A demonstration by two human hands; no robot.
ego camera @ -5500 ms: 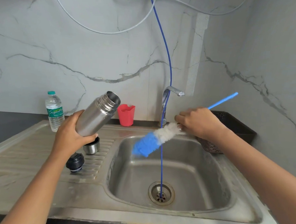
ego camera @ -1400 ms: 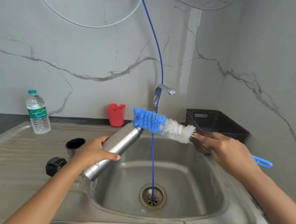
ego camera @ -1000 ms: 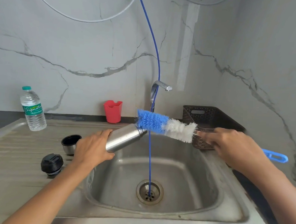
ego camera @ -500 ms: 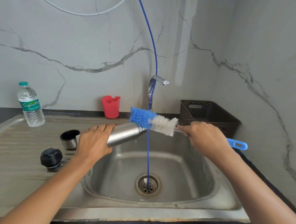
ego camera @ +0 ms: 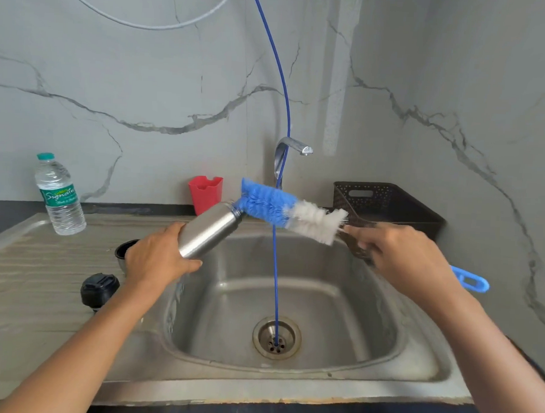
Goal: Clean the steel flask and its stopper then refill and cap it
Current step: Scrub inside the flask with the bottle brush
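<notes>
— What has changed for us over the sink (ego camera: 286, 393)?

— Half a second back we had the blue bristles pushed partway into the steel flask (ego camera: 210, 231). Now the bottle brush (ego camera: 277, 205) is drawn back, with only its tip at the mouth.

— So we are scrubbing in strokes?

— We judge so. The inside is being cleaned, and the stopper, the refill and the capping are all ahead of us.

— And our hands?

— Our left grip (ego camera: 158, 260) wraps the flask's lower body, tilting it above the basin's left edge. Our right grip (ego camera: 401, 257) is closed round the brush handle, just behind the white bristles.

— The stopper?

— The stopper (ego camera: 99, 289) lies on the bench, near the basin's left edge and apart from the flask.
</notes>
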